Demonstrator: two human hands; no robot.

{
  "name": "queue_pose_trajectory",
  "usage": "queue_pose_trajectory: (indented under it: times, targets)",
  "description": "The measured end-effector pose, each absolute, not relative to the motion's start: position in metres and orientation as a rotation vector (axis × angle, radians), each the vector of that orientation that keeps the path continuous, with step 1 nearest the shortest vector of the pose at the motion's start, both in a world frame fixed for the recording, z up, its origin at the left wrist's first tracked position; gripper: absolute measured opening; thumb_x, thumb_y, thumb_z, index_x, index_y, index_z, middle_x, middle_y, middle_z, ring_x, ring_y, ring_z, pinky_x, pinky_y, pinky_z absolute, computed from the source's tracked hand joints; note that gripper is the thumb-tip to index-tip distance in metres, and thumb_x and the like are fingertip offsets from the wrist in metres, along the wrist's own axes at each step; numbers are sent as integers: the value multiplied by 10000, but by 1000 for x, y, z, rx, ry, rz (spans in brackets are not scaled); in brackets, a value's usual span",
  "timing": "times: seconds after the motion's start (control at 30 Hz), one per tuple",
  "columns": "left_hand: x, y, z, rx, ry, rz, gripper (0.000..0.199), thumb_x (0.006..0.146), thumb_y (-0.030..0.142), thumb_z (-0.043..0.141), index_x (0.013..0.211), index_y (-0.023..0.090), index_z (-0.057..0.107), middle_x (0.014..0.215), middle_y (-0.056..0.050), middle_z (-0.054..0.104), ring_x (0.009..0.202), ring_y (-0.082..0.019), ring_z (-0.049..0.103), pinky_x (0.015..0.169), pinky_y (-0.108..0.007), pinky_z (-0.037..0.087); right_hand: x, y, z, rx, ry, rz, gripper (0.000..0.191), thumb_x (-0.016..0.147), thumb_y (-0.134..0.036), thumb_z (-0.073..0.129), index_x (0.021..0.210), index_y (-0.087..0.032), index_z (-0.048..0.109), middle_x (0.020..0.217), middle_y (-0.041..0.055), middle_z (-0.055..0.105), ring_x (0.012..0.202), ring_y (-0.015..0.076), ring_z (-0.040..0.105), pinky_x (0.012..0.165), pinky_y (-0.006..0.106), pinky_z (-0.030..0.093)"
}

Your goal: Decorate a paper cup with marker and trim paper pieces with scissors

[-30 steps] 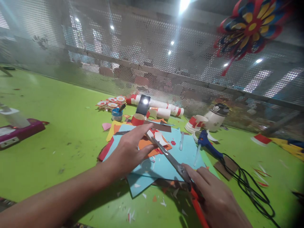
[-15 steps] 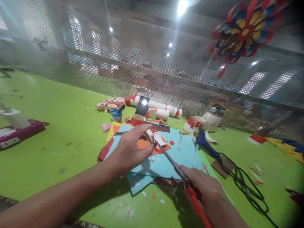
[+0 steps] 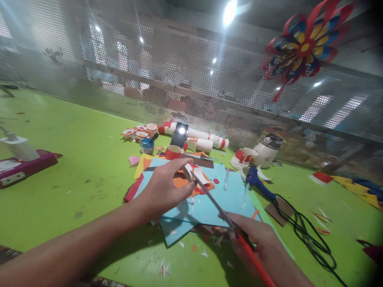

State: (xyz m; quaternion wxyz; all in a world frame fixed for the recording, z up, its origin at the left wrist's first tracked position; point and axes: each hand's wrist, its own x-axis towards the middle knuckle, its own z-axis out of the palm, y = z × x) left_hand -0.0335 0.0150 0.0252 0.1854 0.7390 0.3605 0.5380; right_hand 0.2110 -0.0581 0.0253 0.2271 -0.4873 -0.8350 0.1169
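Note:
My left hand [image 3: 169, 183] pinches a small white paper piece [image 3: 188, 170] between thumb and fingertips, above the paper stack. My right hand [image 3: 254, 239] is closed round the red handles of the scissors [image 3: 220, 209]. The scissor blades look nearly closed, and their tips touch or nearly touch the held piece. Beneath both hands lie light blue sheets [image 3: 236, 195], with orange paper [image 3: 181, 182] and small white and red scraps on top. The right fingers are partly hidden by the handles.
A blue glue gun [image 3: 260, 185] with a black cord lies right of the sheets. Behind them are a phone [image 3: 179, 135], white and red paper tubes [image 3: 203, 135] and a blue jar [image 3: 147, 146]. A purple power strip [image 3: 36, 167] sits at left; a paper flower [image 3: 305, 48] hangs upper right.
The scissor blades have closed somewhat and my right hand has shifted slightly down. My left hand keeps its hold on the paper piece. The view has tilted a little.

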Motion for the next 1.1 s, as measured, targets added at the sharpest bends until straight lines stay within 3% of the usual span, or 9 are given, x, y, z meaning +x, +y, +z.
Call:
queue_pose_trajectory:
  times: [0.13,0.33,0.47,0.53,0.7,1.1]
  targets:
    - [-33,15,24,2080,1029,1536,438,774,213,661,1200,140,590,1156,-138,693,904,-207,718,835,-380,622,212,-58,24,-1410,-2271,213,294,862,-277,547,1102,-213,704,870,68,744,776,222,698,694,320,563]
    - [-33,16,24,2109,1090,1525,423,806,266,653,1199,120,591,1068,-136,711,820,-200,719,789,-384,625,212,-62,31,-1436,-2194,588,321,895,-241,446,1052,-155,712,708,38,718,668,195,690,580,241,533]
    - [-34,17,26,2107,1081,1516,463,808,288,648,1230,110,578,1089,-139,702,858,-214,713,800,-396,613,214,-61,33,-1401,-2233,425,338,860,-201,463,1091,-174,708,773,35,735,652,177,689,612,242,542]
    - [-35,17,27,2085,1083,1503,470,808,277,635,1242,108,572,1098,-138,698,857,-211,710,812,-400,605,217,-59,30,-1344,-2311,361,352,850,-202,487,1137,-210,691,862,41,741,752,193,699,674,263,554]
    - [-35,16,26,2114,1081,1478,540,781,224,621,1297,84,542,1163,-154,674,928,-220,694,888,-419,569,222,-57,21,-1413,-2368,331,359,938,-344,458,1240,-239,621,939,88,704,882,248,675,793,389,550]
    - [-34,12,28,2281,1085,1503,515,776,164,625,1276,71,546,1127,-141,681,950,-206,669,899,-388,538,217,-62,19,-1439,-2310,318,350,932,-338,451,1208,-243,644,934,82,715,848,256,672,746,411,543]
